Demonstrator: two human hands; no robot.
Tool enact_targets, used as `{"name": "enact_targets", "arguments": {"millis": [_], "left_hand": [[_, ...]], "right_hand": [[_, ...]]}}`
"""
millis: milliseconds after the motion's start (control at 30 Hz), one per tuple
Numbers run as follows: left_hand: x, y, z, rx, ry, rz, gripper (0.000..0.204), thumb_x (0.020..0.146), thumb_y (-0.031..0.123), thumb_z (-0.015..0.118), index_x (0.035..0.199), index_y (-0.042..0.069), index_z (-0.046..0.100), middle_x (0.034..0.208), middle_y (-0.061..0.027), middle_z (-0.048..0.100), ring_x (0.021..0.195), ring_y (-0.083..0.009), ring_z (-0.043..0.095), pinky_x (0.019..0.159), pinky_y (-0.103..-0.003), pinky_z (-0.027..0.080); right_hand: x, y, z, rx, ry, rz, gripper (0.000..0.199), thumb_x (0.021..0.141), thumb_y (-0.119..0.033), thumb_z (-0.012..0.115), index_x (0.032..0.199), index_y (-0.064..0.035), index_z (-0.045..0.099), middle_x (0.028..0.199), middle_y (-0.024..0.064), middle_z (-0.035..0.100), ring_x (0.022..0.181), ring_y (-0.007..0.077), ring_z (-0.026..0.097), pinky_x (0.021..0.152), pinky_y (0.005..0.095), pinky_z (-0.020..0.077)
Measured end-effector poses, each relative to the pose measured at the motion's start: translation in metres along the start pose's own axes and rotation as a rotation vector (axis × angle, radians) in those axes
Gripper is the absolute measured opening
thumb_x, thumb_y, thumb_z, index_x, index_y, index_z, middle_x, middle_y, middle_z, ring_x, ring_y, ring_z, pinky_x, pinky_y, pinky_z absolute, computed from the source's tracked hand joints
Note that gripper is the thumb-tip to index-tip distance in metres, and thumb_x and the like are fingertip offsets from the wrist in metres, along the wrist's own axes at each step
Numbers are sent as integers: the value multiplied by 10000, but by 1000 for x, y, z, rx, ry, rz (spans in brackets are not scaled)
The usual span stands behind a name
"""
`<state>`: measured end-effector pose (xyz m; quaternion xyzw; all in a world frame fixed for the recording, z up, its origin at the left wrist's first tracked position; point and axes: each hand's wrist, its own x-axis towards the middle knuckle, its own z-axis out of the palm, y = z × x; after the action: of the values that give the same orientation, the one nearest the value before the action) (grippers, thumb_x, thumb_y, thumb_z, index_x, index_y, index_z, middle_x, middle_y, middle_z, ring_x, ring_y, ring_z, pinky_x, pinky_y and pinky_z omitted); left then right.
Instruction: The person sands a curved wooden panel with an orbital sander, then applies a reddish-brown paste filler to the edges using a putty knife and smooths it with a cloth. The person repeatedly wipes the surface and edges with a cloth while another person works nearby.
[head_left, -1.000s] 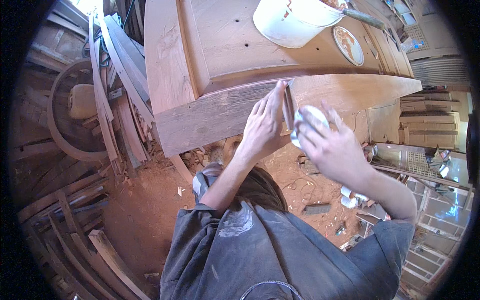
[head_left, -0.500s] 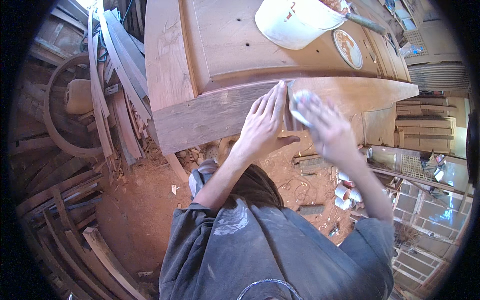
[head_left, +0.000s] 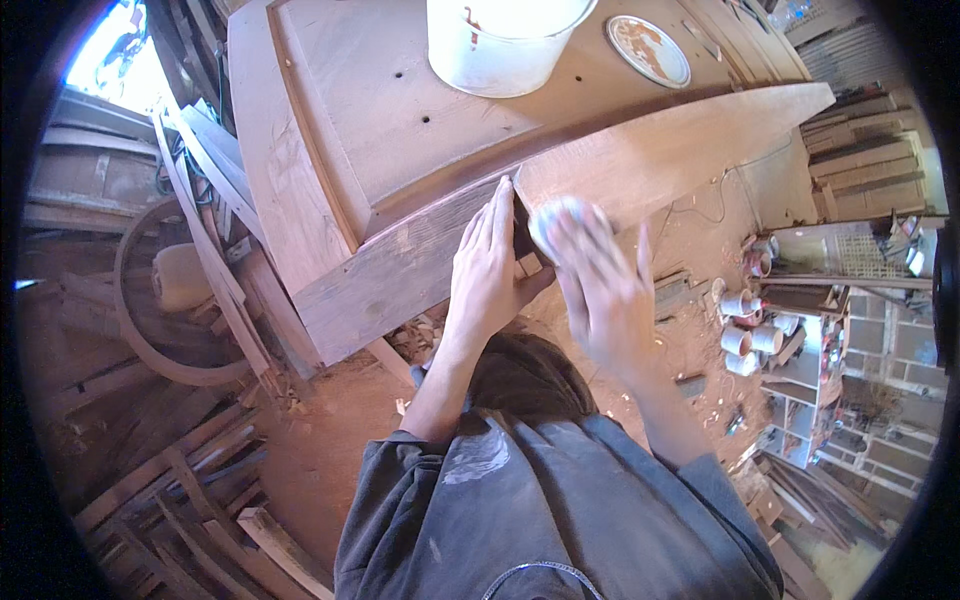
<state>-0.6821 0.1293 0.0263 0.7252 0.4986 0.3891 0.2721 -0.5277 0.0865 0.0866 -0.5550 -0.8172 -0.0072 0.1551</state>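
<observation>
The left hand point(head_left: 490, 265) lay flat, fingers together, against the wooden panel's point(head_left: 400, 270) near edge. Just right, the blurred right hand point(head_left: 600, 285) seemingly clutched a pale pad point(head_left: 555, 218) on it.

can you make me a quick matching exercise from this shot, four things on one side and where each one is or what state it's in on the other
Things:
1. left hand
2. right hand
3. white bucket
4. round lid

Places or states:
A. lying flat on the wooden top, right of the bucket
B. pressed flat, fingers straight, against the front edge of the wooden piece
C. blurred, holding a pale pad against the wood
D. standing at the far side of the wooden top, cut off by the picture's upper edge

Pairs: 1-B, 2-C, 3-D, 4-A
</observation>
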Motion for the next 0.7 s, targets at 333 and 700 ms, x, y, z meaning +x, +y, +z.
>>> {"name": "enact_targets", "arguments": {"millis": [333, 700], "left_hand": [[1, -8, 5, 54, 25, 32, 1055, 602, 208, 840, 1448, -79, 279, 1383, -259, 474, 1250, -399, 492, 1056, -436, 398], [1, 5, 2, 34, 40, -49, 1101, 609, 312, 880, 1450, -69, 281, 1331, -254, 518, 1185, -377, 537, 1006, -433, 432]], "right_hand": [[39, 0, 11, 39, 23, -2, 412, 983, -284, 495, 1378, -178, 537, 1434, 20, 509, 1394, 194, 386, 1154, 588, 137], [35, 53, 7, -22, 138, 259, 414, 999, -289, 416, 1387, -192, 526, 1452, 5, 492, 1381, 193, 407, 1165, 601, 90]]}}
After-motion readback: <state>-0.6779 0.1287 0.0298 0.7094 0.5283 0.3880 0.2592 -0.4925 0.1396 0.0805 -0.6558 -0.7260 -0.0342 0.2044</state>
